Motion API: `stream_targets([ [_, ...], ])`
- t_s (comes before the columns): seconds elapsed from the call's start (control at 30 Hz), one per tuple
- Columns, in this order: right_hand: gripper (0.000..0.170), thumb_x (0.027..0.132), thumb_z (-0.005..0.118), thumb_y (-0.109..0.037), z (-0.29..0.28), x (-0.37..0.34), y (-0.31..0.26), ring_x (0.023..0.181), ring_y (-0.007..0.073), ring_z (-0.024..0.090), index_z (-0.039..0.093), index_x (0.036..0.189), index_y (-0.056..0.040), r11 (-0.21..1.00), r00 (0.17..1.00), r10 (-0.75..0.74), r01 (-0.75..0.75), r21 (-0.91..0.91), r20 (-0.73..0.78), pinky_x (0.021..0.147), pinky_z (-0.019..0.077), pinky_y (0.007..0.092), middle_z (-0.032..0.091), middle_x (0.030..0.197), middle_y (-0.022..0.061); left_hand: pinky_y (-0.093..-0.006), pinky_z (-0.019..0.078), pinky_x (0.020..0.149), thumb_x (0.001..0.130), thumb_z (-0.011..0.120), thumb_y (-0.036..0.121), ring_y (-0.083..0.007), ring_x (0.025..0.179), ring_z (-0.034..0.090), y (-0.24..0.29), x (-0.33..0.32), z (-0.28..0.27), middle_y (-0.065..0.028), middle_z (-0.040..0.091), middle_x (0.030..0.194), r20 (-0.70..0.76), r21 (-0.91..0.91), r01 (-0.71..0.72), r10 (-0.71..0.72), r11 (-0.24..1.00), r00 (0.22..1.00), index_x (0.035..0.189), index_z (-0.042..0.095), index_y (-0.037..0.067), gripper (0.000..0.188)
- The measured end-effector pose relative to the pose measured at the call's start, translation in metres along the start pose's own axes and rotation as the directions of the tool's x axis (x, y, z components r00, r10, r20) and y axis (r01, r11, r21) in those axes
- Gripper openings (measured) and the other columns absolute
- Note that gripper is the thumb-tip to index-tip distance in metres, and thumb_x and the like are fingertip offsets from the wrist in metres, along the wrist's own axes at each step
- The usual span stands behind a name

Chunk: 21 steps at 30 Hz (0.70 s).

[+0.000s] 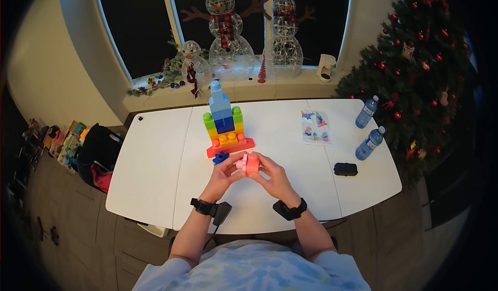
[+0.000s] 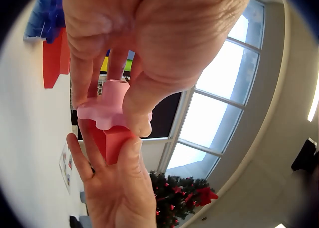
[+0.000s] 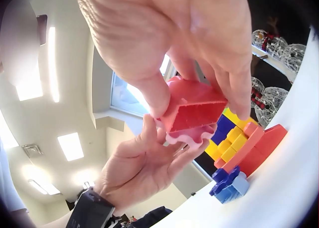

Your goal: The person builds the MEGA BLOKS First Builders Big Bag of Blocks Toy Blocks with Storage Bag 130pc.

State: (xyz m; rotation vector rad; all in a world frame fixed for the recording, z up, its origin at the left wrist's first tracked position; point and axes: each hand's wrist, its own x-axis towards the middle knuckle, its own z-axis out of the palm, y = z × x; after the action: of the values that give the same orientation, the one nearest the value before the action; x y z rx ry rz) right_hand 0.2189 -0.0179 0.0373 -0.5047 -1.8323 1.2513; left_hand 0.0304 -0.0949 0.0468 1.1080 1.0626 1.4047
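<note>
Both hands meet over the table, just in front of a tower of toy building blocks (image 1: 224, 125). My left hand (image 1: 222, 181) pinches a pink gear-shaped piece (image 2: 102, 114) by its wavy disc and round stub. In my right hand (image 1: 276, 181) is a red block (image 3: 197, 114), held between thumb and fingers with its hollow underside showing in the right wrist view. Gear and block are pressed against each other. A dark blue gear (image 3: 225, 180) on a light blue block lies on the table by the tower's red base (image 1: 231, 147).
A printed picture sheet (image 1: 316, 128) lies right of the tower. Two water bottles (image 1: 367, 112) and a black case (image 1: 345, 169) stand along the right side. Wire snowmen (image 1: 228, 32) line the sill behind the white table (image 1: 150, 161), with a decorated tree (image 1: 415, 63) at right.
</note>
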Motion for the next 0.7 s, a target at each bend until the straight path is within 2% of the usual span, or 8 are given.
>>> stream_targets([
  [0.17,0.062,0.087,0.082,-0.019,-0.014,0.002,0.028,0.112,0.0228,0.068,0.055,0.139,0.0002,0.978,0.974,0.194,-0.201,0.05,0.121,0.096,0.0571,0.0355,0.067,0.127,0.0154,-0.038,0.0543,0.102,0.083,0.081,0.001,-0.0224,0.125,0.061,-0.025,0.002,0.006,-0.0079,0.059,0.138,0.007,0.209,-0.043,0.043,0.977,0.999,0.144,0.053,0.006,0.067],
  [0.23,0.055,0.085,0.084,-0.022,-0.019,0.001,0.032,0.103,0.0223,0.072,0.061,0.13,-0.0007,0.966,0.958,0.246,-0.23,-0.116,0.149,0.09,0.0587,0.0346,0.071,0.117,0.0154,-0.04,0.0549,0.103,0.08,0.083,0.001,-0.0224,0.125,0.061,-0.031,0.001,0.01,-0.0074,0.06,0.137,0.041,0.482,-0.095,0.086,0.871,0.995,0.143,0.053,0.009,0.07],
  [0.3,0.051,0.084,0.084,-0.022,-0.022,0.0,0.036,0.099,0.0231,0.073,0.064,0.125,-0.001,0.953,0.953,0.266,-0.237,-0.19,0.146,0.087,0.0591,0.0347,0.072,0.111,0.0158,-0.0398,0.0557,0.1,0.078,0.086,0.009,-0.0271,0.121,0.064,-0.032,0.002,0.006,-0.0091,0.062,0.137,0.061,0.478,-0.095,0.075,0.873,0.995,0.139,0.057,0.01,0.068],
  [0.37,0.047,0.083,0.084,-0.022,-0.028,-0.001,0.042,0.096,0.0238,0.074,0.066,0.121,-0.0014,0.933,0.947,0.29,-0.247,-0.263,0.138,0.085,0.0594,0.0349,0.073,0.106,0.0162,-0.0402,0.0561,0.096,0.078,0.086,0.016,-0.0322,0.115,0.065,-0.023,0.005,-0.005,-0.0121,0.064,0.133,0.069,0.853,-0.186,0.247,0.488,0.966,0.135,0.061,0.008,0.062],
  [0.4,0.046,0.082,0.083,-0.021,-0.031,-0.001,0.046,0.095,0.0253,0.074,0.067,0.12,-0.0013,0.922,0.94,0.311,-0.262,-0.286,0.142,0.085,0.0592,0.0357,0.073,0.105,0.0166,-0.0406,0.0556,0.093,0.078,0.085,0.017,-0.0345,0.111,0.065,-0.023,0.01,-0.016,-0.0128,0.067,0.128,0.038,0.916,-0.185,0.383,0.355,0.923,0.131,0.064,0.008,0.058],
  [0.43,0.044,0.081,0.082,-0.02,-0.034,0.0,0.049,0.094,0.0268,0.074,0.067,0.119,-0.0012,0.911,0.932,0.33,-0.274,-0.308,0.147,0.084,0.0591,0.0365,0.074,0.103,0.0171,-0.0406,0.0556,0.093,0.078,0.085,0.017,-0.0345,0.111,0.065,-0.02,0.013,-0.024,-0.0128,0.067,0.128,0.039,0.916,-0.186,0.382,0.355,0.924,0.131,0.064,0.008,0.058],
  [0.5,0.045,0.082,0.08,-0.019,-0.04,0.004,0.053,0.095,0.0276,0.074,0.067,0.121,-0.0013,0.898,0.923,0.355,-0.292,-0.329,0.151,0.086,0.0586,0.0373,0.074,0.104,0.017,-0.0418,0.0549,0.091,0.076,0.082,0.009,-0.0317,0.112,0.064,-0.014,0.018,-0.038,-0.0101,0.068,0.124,-0.05,0.979,-0.041,0.427,0.202,0.903,0.126,0.066,0.007,0.053],
  [0.7,0.053,0.084,0.077,-0.016,-0.058,0.004,0.069,0.1,0.0281,0.072,0.061,0.133,-0.0029,0.865,0.909,0.389,-0.303,-0.4,0.153,0.091,0.0567,0.0367,0.073,0.11,0.0171,-0.0404,0.0567,0.081,0.072,0.082,0.002,-0.0273,0.1,0.065,-0.029,0.011,-0.064,-0.0044,0.068,0.109,-0.086,0.963,0.0,0.306,0.27,0.948,0.107,0.07,0.008,0.037],
])
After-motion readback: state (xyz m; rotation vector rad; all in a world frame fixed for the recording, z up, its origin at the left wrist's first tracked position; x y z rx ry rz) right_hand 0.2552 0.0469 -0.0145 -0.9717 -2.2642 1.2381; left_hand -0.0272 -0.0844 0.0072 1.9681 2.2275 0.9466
